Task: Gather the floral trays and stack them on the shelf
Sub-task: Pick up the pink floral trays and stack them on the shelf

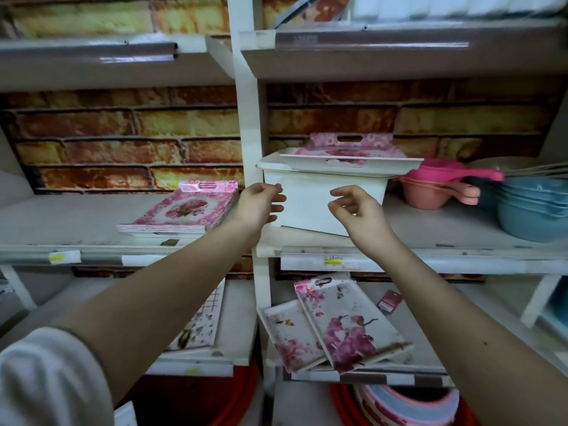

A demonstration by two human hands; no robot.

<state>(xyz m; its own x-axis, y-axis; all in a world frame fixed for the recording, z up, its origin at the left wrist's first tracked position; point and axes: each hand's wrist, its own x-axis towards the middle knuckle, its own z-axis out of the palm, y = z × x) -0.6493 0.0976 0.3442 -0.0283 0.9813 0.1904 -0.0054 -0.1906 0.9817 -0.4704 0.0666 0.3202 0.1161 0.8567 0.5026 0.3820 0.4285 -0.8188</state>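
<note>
A stack of pink floral trays (184, 210) lies on the middle shelf (61, 222), left of the white upright post. One floral tray (347, 156) rests on top of a white plastic bin (310, 207) on the right part of that shelf. Two more floral trays (347, 321) lie overlapping on the lower right shelf. My left hand (261, 202) is at the bin's left edge, fingers apart and empty. My right hand (353, 210) hovers in front of the bin, fingers curled loosely with nothing in them.
Pink scoops (436, 186) and stacked blue bowls (534, 207) stand right of the bin. A plaid and floral tray (203, 321) lies on the lower left shelf. Red and pastel basins (405, 404) sit on the floor below. A brick-pattern wall backs the shelves.
</note>
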